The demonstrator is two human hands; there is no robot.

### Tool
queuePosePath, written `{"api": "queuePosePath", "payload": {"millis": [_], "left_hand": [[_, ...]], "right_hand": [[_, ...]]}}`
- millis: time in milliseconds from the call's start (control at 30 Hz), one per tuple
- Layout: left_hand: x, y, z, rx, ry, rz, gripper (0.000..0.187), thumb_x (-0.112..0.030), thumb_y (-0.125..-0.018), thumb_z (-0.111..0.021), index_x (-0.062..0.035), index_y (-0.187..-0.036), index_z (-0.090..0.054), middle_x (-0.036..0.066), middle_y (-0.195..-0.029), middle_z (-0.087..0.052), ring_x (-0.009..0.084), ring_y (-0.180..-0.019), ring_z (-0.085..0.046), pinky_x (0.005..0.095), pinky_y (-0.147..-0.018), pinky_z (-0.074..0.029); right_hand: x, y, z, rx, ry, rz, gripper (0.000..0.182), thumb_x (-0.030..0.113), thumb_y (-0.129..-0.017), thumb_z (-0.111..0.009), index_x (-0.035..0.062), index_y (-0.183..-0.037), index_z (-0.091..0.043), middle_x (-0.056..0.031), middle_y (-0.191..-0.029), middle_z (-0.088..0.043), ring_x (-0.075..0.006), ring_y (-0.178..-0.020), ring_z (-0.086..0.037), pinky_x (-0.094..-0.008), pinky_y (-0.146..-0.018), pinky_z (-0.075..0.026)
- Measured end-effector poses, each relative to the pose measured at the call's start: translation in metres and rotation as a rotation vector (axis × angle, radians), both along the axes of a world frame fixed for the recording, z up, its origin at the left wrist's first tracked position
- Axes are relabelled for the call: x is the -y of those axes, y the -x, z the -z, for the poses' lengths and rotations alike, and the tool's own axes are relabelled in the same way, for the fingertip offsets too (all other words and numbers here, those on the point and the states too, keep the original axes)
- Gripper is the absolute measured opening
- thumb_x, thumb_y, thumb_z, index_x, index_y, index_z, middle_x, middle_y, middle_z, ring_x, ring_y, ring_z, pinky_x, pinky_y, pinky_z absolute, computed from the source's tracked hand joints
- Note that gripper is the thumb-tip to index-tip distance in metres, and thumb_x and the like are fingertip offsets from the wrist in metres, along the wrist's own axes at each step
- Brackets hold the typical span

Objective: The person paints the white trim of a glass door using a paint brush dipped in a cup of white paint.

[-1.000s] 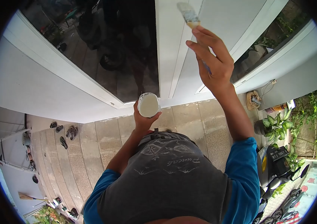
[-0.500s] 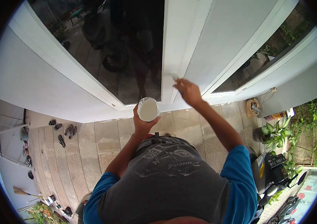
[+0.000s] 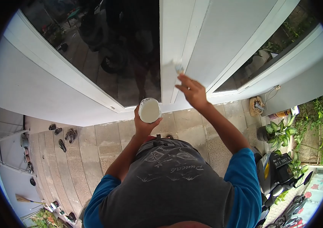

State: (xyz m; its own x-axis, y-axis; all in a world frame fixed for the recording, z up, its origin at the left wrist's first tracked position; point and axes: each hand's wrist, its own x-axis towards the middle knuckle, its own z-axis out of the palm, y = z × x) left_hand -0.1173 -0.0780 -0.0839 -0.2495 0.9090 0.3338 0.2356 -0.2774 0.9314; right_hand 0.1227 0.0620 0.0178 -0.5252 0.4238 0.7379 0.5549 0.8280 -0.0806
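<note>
My left hand is wrapped round a small tub of whitish paint, its open top facing up and smears on the rim. Out in front, my right hand grips a paintbrush by its handle. The brush's pale bristles point away from me, right at the white window frame. Just left of that frame is a dark glass pane that reflects the yard. Most of the brush handle is hidden in my fingers.
Paved tiles lie underfoot, with sandals to the left. At the right stand a bag of things by the wall, a potted plant and a parked motorbike. A second window is on the right.
My right hand has moved the brush up along the white frame, and the bristles now show more clearly. The left hand still holds the tub at nearly the same place.
</note>
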Motion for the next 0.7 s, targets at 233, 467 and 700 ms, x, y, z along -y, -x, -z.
{"api": "queuePosePath", "payload": {"millis": [233, 467, 700], "left_hand": [[0.003, -0.001, 0.003, -0.035, -0.014, -0.015, 0.103, -0.017, -0.066, -0.098, 0.0008, -0.145, -0.035, 0.016, -0.131, -0.059, 0.0263, -0.121, -0.061, 0.0401, -0.102, -0.05], [0.001, -0.009, -0.001, 0.01, 0.026, 0.018, 0.102, -0.017, -0.066, -0.097, 0.0, -0.146, -0.035, 0.016, -0.132, -0.058, 0.0264, -0.122, -0.061, 0.0406, -0.102, -0.05], [0.001, -0.009, 0.006, -0.029, 0.008, 0.007, 0.101, -0.017, -0.066, -0.097, -0.0003, -0.145, -0.036, 0.016, -0.133, -0.057, 0.0263, -0.122, -0.06, 0.0401, -0.102, -0.05]], "right_hand": [[-0.012, -0.002, 0.024, 0.121, 0.314, 0.039, 0.02, 0.005, -0.085, -0.065, 0.0142, -0.096, -0.078, -0.0031, -0.121, -0.072, -0.0257, -0.1, -0.073, -0.0378, -0.083, -0.059], [-0.001, 0.003, -0.15, -0.202, -0.282, -0.074, 0.031, -0.008, -0.072, -0.069, 0.0113, -0.095, -0.077, -0.0068, -0.12, -0.071, -0.0253, -0.111, -0.072, -0.0327, -0.08, -0.062], [-0.013, 0.0, -0.006, -0.081, -0.017, -0.031, 0.027, -0.003, -0.077, -0.067, 0.011, -0.097, -0.077, -0.0106, -0.125, -0.069, -0.0267, -0.118, -0.07, -0.0349, -0.084, -0.062]]}}
